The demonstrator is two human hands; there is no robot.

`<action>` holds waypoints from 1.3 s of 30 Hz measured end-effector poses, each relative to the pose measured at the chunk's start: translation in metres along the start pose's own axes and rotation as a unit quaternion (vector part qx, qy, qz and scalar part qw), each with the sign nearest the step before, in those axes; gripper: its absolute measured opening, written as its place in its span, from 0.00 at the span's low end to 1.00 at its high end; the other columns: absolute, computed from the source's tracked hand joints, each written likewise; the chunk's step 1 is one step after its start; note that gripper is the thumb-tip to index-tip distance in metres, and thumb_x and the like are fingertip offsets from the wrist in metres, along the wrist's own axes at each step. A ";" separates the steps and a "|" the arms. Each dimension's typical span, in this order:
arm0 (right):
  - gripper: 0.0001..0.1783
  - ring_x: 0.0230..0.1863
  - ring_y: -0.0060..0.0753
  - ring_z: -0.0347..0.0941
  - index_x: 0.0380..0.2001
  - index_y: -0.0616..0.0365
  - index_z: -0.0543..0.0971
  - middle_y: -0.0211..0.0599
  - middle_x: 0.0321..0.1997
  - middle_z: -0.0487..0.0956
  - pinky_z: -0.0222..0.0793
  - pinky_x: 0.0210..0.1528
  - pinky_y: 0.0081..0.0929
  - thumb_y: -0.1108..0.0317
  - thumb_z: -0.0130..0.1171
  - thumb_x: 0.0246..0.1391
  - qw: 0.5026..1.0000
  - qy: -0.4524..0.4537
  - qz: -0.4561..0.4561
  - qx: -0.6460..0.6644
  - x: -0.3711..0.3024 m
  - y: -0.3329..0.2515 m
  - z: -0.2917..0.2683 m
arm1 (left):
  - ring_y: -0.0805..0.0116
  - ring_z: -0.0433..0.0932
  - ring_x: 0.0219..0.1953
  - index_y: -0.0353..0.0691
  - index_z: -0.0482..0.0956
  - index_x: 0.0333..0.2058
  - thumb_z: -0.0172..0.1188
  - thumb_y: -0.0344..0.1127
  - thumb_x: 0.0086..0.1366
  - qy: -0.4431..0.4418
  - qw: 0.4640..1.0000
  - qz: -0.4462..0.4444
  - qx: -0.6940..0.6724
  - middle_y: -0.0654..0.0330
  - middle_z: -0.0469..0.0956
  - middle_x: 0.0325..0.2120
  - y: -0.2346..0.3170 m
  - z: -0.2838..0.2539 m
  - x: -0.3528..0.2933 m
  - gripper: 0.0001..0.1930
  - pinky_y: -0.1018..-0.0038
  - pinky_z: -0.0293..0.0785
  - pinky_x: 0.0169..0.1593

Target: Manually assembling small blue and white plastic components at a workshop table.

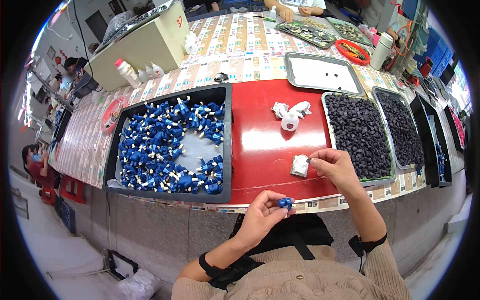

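Note:
Close to my body, my left hand (264, 212) is closed round a small blue figurine part (285, 202), whose top faces up between thumb and fingers. My right hand (334, 167) pinches a small dark piece (309, 161) at the edge of a small square pad (300, 165) covered in white paste. Whether the piece touches the paste I cannot tell. Both hands are over or beside the red board (255, 130). Left of it stands a black bin (228, 150) with many blue figurine parts (155, 132) with cream ends. To the right, a tray (391, 150) holds many small black pieces (356, 132).
Beyond the pad stand a white bottle (289, 121) and crumpled tissue (300, 108). A second tray of black pieces (397, 127) lies further right; a white-lined tray (320, 71) lies behind. Glue bottles (128, 73) stand by a box (145, 50). Another person's hands (287, 13) are across the table.

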State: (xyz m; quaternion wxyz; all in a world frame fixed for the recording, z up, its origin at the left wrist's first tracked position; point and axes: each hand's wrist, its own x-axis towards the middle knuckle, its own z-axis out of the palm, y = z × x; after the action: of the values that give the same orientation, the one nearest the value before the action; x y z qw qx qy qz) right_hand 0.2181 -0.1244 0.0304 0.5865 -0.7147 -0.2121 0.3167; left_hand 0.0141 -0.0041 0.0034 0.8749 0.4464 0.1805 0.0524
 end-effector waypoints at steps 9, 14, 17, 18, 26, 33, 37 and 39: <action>0.08 0.27 0.17 0.74 0.31 0.67 0.82 0.33 0.26 0.81 0.70 0.32 0.18 0.72 0.61 0.48 0.987 0.009 -0.049 -0.151 0.013 -0.010 0.008 | 0.62 0.77 0.48 0.34 0.67 0.41 0.55 0.20 0.62 -0.015 1.000 0.017 -0.021 0.48 0.73 0.46 -0.004 -0.009 -0.003 0.10 0.71 0.75 0.51; 0.09 0.25 0.20 0.75 0.28 0.66 0.82 0.37 0.22 0.81 0.70 0.31 0.20 0.70 0.62 0.45 0.955 0.033 -0.061 -0.290 0.012 -0.026 0.015 | 0.61 0.76 0.48 0.35 0.65 0.39 0.56 0.18 0.59 -0.014 1.000 0.021 -0.003 0.48 0.73 0.47 -0.002 -0.012 -0.004 0.12 0.71 0.75 0.51; 0.09 0.24 0.21 0.75 0.27 0.66 0.82 0.37 0.22 0.81 0.70 0.30 0.21 0.69 0.62 0.45 0.948 0.035 -0.058 -0.311 0.013 -0.030 0.017 | 0.61 0.76 0.49 0.36 0.65 0.39 0.58 0.17 0.59 -0.021 1.000 0.021 0.005 0.48 0.73 0.46 -0.001 -0.014 -0.004 0.13 0.73 0.76 0.49; 0.09 0.24 0.21 0.75 0.27 0.66 0.82 0.37 0.22 0.81 0.70 0.30 0.21 0.69 0.62 0.45 0.948 0.035 -0.058 -0.312 0.014 -0.026 0.015 | 0.61 0.76 0.49 0.36 0.64 0.38 0.58 0.18 0.58 -0.026 0.999 0.022 0.008 0.48 0.73 0.46 -0.001 -0.014 -0.005 0.14 0.74 0.76 0.48; 0.09 0.25 0.18 0.73 0.28 0.66 0.81 0.34 0.23 0.80 0.69 0.29 0.19 0.70 0.62 0.45 0.967 0.039 -0.048 -0.246 0.015 -0.014 0.011 | 0.64 0.76 0.48 0.38 0.65 0.38 0.62 0.19 0.56 -0.032 0.999 0.034 -0.004 0.50 0.72 0.45 -0.003 -0.020 -0.006 0.16 0.76 0.79 0.39; 0.07 0.25 0.14 0.72 0.29 0.66 0.80 0.31 0.24 0.79 0.67 0.28 0.16 0.72 0.62 0.48 0.984 0.047 -0.053 -0.165 0.008 0.001 0.008 | 0.67 0.75 0.46 0.36 0.68 0.44 0.63 0.20 0.56 -0.021 0.999 0.041 -0.007 0.56 0.72 0.43 -0.003 -0.018 -0.004 0.18 0.77 0.78 0.41; 0.07 0.25 0.14 0.71 0.28 0.66 0.80 0.30 0.24 0.79 0.66 0.28 0.15 0.72 0.61 0.48 0.985 0.048 -0.069 -0.148 0.005 0.007 0.009 | 0.68 0.75 0.46 0.37 0.68 0.44 0.62 0.21 0.57 -0.009 0.999 0.036 -0.005 0.56 0.72 0.43 -0.003 -0.017 -0.004 0.18 0.77 0.77 0.43; 0.07 0.25 0.14 0.71 0.28 0.66 0.80 0.30 0.24 0.79 0.66 0.28 0.15 0.72 0.61 0.48 0.985 0.051 -0.073 -0.146 0.003 0.008 0.009 | 0.68 0.75 0.46 0.37 0.68 0.44 0.62 0.21 0.57 -0.002 1.000 0.029 -0.011 0.57 0.72 0.43 -0.002 -0.016 -0.004 0.17 0.77 0.77 0.43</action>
State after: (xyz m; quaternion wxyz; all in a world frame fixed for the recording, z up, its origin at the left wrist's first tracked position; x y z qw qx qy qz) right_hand 0.2137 -0.1177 0.0212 0.5071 -0.7907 -0.2773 0.2017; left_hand 0.0044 0.0061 -0.0052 0.8784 0.4416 0.1647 0.0790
